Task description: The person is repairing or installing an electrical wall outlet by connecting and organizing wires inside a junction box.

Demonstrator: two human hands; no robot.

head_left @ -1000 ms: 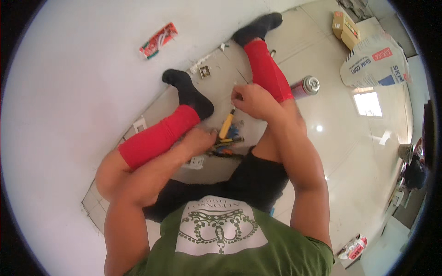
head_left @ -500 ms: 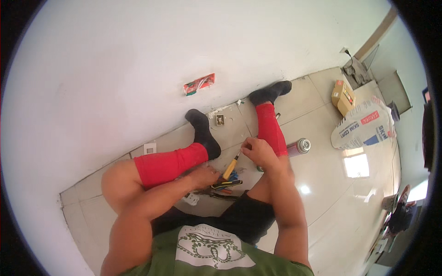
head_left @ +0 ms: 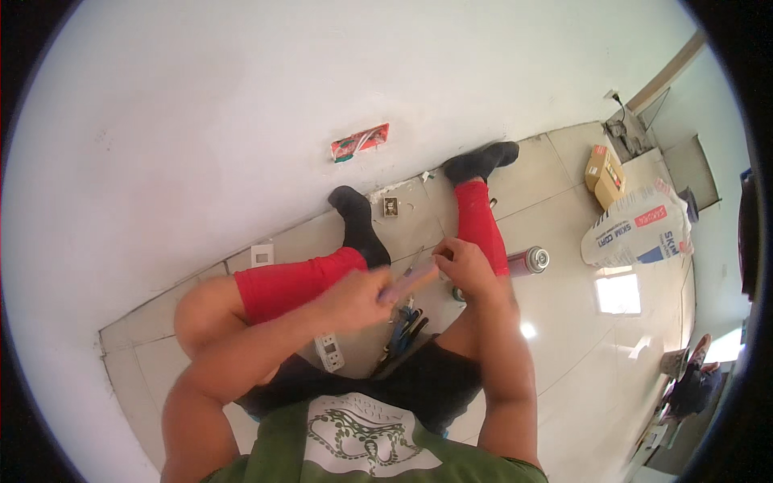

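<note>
Several pliers (head_left: 407,332) beneath both hands' tool (head_left: 412,278)

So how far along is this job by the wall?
Done: nothing looks fitted. In hand: the left hand holds a tool handle, the right hand at its tip. Left: the wall box stands open, and white faceplates lie loose on the floor.

Green printed shirt (head_left: 362,435), black shorts (head_left: 427,378), red leg sleeves (head_left: 290,282), black socks (head_left: 358,221)
</note>
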